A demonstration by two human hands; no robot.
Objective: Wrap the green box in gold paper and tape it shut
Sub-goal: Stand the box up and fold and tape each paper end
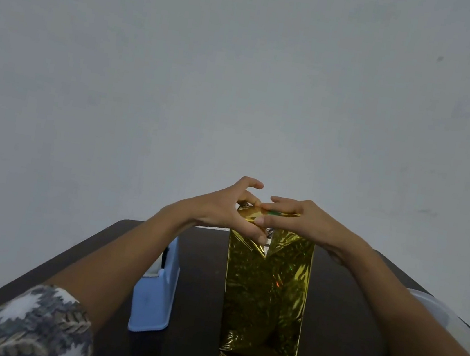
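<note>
Midway across the dark table [344, 316], the green box [273, 213] stands on end, sheathed in crinkly, mirror-bright gold paper [264, 298]. The left hand [232, 211] and right hand [291, 220] pinch its top flaps, probably to crease them flat for taping. Toward the left edge waits a blocky blue tape dispenser [154, 290].

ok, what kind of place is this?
Probably a room in a home, used as a wrapping spot: a dark wooden table against a plain pale wall, with a blue tape dispenser beside the gold-wrapped box.
</note>
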